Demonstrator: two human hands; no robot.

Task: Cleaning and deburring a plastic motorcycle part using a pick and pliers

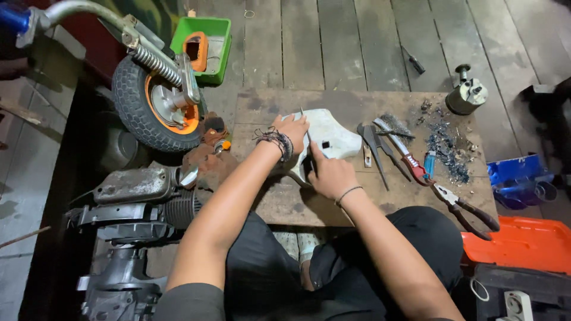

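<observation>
The right hand (331,173) is closed around a thin dark tool (308,142), its slim metal tip standing up over a pale, smooth moulded plastic panel (333,135). The left hand (291,128), with beaded bracelets at the wrist, lies flat with fingers spread on the panel's upper left edge — pressing on it, not gripping. The panel sits in the middle of a scuffed, stained wooden board (273,199) laid on grey floor planks. Just right of it lie metal files (375,145), red-handled pliers (416,167) and a scatter of dark shavings (446,148). At the board's far right corner stands a small metal cylinder (467,95). To the left — a knobby tyre on an orange rim (151,104), a green tray (205,38) and a grimy engine block (131,190).
</observation>
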